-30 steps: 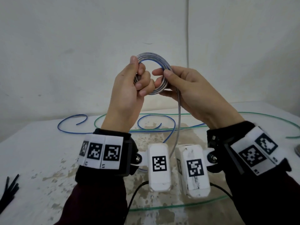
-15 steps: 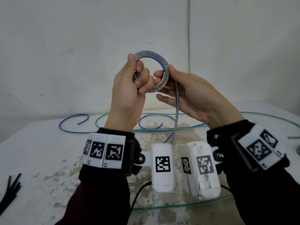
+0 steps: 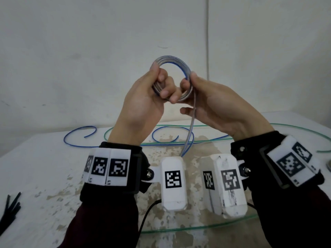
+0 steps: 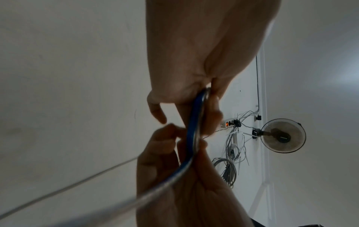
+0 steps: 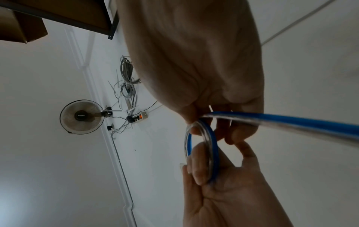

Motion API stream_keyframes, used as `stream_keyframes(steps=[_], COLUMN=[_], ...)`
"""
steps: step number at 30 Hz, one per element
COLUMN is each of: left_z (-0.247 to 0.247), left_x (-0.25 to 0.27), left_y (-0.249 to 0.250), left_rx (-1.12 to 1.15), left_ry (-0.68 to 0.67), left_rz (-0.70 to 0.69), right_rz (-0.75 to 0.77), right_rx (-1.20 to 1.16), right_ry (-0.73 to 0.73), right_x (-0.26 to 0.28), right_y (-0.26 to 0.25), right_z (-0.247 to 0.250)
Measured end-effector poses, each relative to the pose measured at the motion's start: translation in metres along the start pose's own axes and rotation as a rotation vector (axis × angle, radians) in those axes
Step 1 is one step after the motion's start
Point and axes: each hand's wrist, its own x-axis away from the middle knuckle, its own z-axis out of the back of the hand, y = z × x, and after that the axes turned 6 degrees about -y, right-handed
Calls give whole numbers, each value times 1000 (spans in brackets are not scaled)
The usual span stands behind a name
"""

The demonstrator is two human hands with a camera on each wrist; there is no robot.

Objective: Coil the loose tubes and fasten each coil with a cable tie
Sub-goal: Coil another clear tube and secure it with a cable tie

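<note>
A coil of clear tube with a blue stripe [image 3: 174, 62] is held up in front of the wall by both hands. My left hand [image 3: 162, 85] grips the coil's left side with curled fingers. My right hand [image 3: 188, 83] pinches the right side between thumb and forefinger, and its lower fingers are spread. The loose tail [image 3: 192, 122] hangs from the right hand down to the table. In the left wrist view the coil [image 4: 194, 122] shows edge-on between both hands. In the right wrist view the coil [image 5: 210, 145] is a ring and the tail [image 5: 291, 124] runs off right.
On the stained white table [image 3: 44, 167] lie a loose blue tube [image 3: 77, 138], a green tube [image 3: 295, 129] at the back and another green tube [image 3: 197, 228] near the front. Several black cable ties [image 3: 10, 210] lie at the left edge. A wall stands close behind.
My right hand has shifted its hold on the coil's right side, from fingers laid over it to a thumb and forefinger pinch. The left hand keeps its grip.
</note>
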Motion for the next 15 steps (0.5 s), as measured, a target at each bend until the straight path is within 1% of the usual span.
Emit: stream_keyframes(steps=[3,8,11,13,15], left_z=[0,3,5,9,11], left_x=[4,12,13,12,11], left_y=[5,19,16,11,6], left_rx=[-48,-138,-239,-299,-323], left_ry=[-61,-110,-148,-157,-139], left_rz=[83,254,337,346,309], right_rz=[23,10,-6,-14,-22], right_rx=[42,30,131,186,185], right_ry=[1,-119,-109,-79,-36], right_x=[1,4,4,3,2], right_y=[-3,-4,-1,0,0], right_z=[7,13,8,5,2])
